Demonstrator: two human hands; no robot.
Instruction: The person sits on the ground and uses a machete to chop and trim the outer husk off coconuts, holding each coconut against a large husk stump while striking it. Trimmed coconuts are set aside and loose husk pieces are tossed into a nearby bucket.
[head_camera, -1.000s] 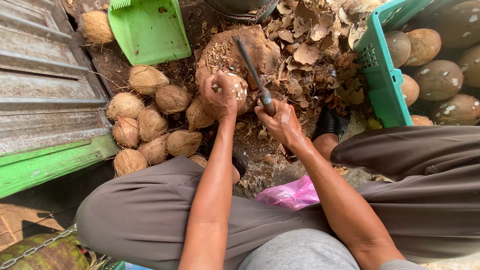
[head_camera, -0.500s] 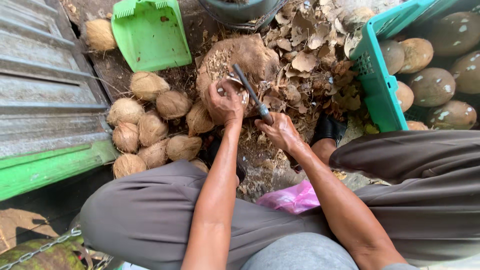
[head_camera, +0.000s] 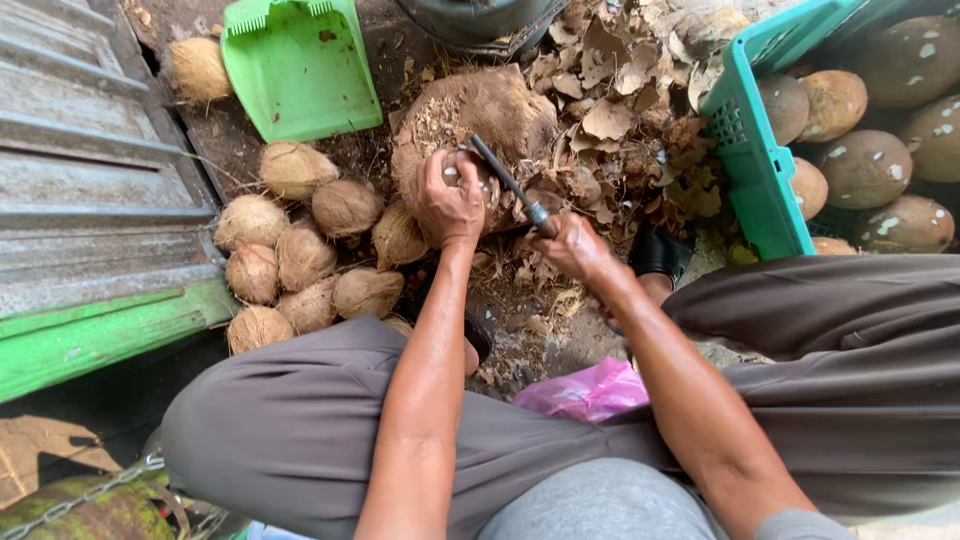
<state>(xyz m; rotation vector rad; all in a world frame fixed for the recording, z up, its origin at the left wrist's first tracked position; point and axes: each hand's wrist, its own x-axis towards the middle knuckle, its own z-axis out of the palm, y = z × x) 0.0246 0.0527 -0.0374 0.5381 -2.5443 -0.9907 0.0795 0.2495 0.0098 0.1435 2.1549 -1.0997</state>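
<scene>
Grey trouser cloth fills the near edge where the person sits on bare, husk-strewn dirt, with one pink plastic bag (head_camera: 588, 390) between the knees and weathered grey boards with a green edge (head_camera: 90, 335) along the left. Beyond the knees the left hand (head_camera: 447, 200) is closed around a coconut (head_camera: 462, 175), pressing it onto a brown chopping stump (head_camera: 480, 115). The right hand (head_camera: 570, 245) grips the handle of one dark-bladed knife (head_camera: 508, 183), whose blade lies against the coconut. Just left of the stump lies a heap of about nine husked coconuts (head_camera: 300, 240), with one more (head_camera: 200, 68) well apart beside the single green dustpan (head_camera: 297, 65). Farther right, one teal crate (head_camera: 750, 150) holds at least six smoother brown coconuts, with dry husk scraps (head_camera: 620, 110) piled between crate and stump. Compared with half a second earlier, the hands sit in nearly the same spot, the blade still on the coconut.
</scene>
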